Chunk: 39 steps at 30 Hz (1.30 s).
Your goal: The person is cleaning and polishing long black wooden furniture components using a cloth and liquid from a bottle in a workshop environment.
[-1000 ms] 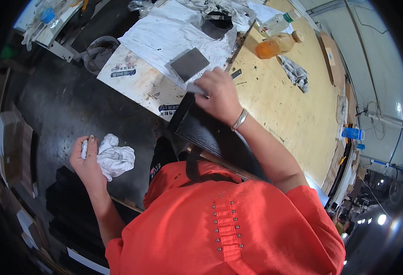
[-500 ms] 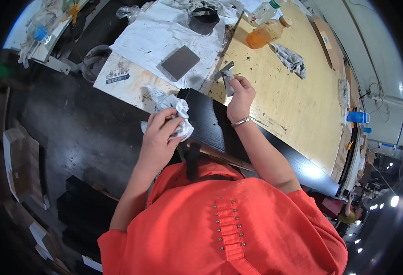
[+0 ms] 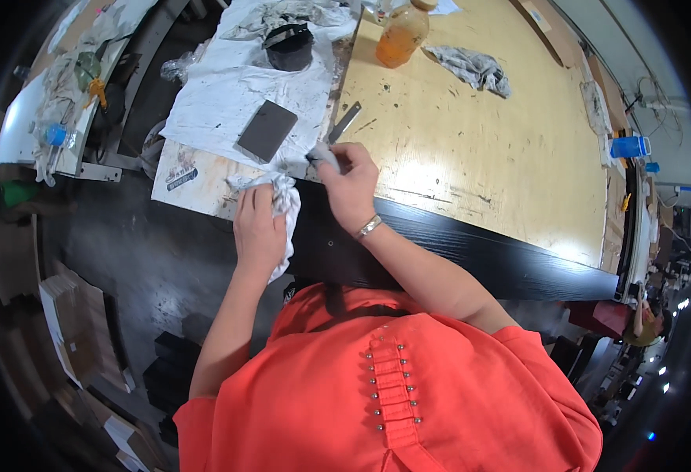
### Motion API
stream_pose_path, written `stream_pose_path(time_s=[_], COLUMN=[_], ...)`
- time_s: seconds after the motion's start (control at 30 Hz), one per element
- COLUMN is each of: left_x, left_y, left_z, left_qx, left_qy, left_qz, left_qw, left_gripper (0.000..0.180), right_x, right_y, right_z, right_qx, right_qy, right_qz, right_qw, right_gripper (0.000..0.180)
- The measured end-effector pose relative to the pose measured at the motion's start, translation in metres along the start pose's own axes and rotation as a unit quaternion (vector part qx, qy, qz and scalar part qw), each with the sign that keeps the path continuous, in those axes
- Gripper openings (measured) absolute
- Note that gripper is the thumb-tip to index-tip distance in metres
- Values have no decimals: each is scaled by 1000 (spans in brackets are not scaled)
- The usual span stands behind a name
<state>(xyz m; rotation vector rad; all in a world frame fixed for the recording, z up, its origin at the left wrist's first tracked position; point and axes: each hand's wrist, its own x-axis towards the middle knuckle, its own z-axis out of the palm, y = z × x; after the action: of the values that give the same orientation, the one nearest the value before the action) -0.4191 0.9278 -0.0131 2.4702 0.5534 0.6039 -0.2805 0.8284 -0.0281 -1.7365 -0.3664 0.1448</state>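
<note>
Plywood is forming the pale, scuffed workbench top [image 3: 479, 149], with a long black panel [image 3: 471, 252] running along its near edge. Nearest the person, the left hand [image 3: 257, 228] is closing around a crumpled white rag [image 3: 285, 206], fingers wrapped over it, pressing it at the panel's left end. Just toward 1 o'clock, the right hand [image 3: 351, 182] is pinching a small grey object [image 3: 321, 155] between thumb and fingertips; what it is cannot be told. At 12 o'clock from that hand, a slim metal blade [image 3: 345, 122] is lying on the plywood. Toward 11 o'clock, a dark grey rectangular block [image 3: 267, 130] is resting on a stained white sheet [image 3: 227, 94]. Farther off, an amber plastic bottle [image 3: 402, 33] is standing at 12 o'clock, and a grey crumpled cloth [image 3: 471, 68] is lying at 1 o'clock.
</note>
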Motion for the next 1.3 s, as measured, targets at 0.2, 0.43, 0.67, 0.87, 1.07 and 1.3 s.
stream_pose_path(time_s=[0.2,0.43,0.67,0.87,1.07,1.3], left_x=[18,-9,2,51,-10,-4], left_y=[-11,-8,-17,-54,-11,-20], left_z=[6,-3,-13,2,-21,-31], left_qx=[-39,-49,-87,118,14,11], left_qy=[50,-5,33,-30,-76,4], left_qz=[-54,-91,-144,-78,-88,-100], left_qw=[997,995,985,990,993,995], left_gripper=[20,24,41,22,39,29], right_x=[3,10,19,15,19,22], right_y=[0,-2,3,-4,-1,0], right_z=[2,-3,-5,-1,-6,-6], right_qx=[13,22,22,47,37,44], right_qy=[-5,-24,-23,-56,-34,-47], right_qz=[0,10,44,42,68,77], right_qw=[1000,999,999,996,996,995], right_gripper=[23,24,26,26,25,27])
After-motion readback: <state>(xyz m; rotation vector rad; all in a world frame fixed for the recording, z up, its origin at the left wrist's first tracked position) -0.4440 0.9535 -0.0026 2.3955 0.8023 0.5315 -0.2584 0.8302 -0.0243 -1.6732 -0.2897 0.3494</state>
